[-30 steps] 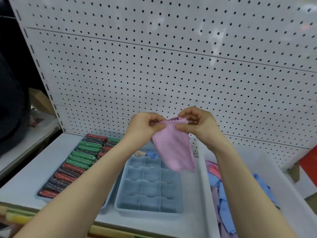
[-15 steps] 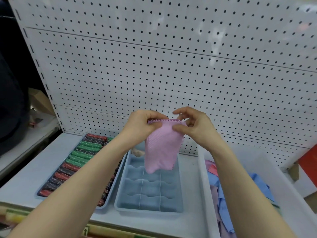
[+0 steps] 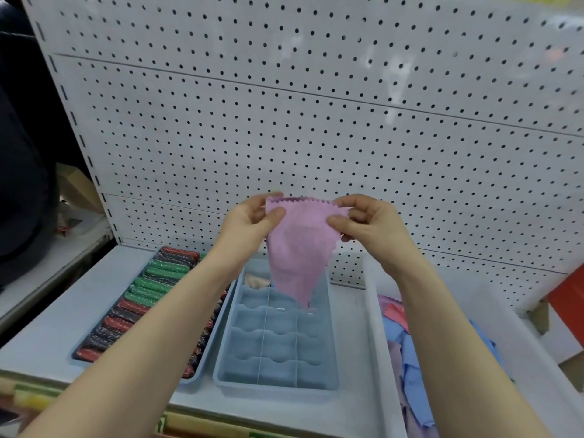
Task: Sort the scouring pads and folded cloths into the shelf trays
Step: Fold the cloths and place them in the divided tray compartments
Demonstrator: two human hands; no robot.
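Head view: pink cloth point(image 3: 300, 245) hangs pinched between both hands point(image 3: 249, 221) point(image 3: 368, 221).

White pegboard wall point(image 3: 316, 121), pale shelf point(image 3: 47, 336), red panel point(image 3: 568, 298) at right

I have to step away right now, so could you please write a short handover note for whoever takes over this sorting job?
Left hand and right hand each pinch a top corner of the pink cloth, which hangs unfolded above the divided tray.
The scouring pads lie in rows in the left tray.
The divided tray holds one pale folded cloth in a back compartment; the visible compartments nearer you look bare.
Loose blue and pink cloths sit in the white bin on the right.
Left: fold the pink cloth, tuck it into a compartment, then work through the bin.
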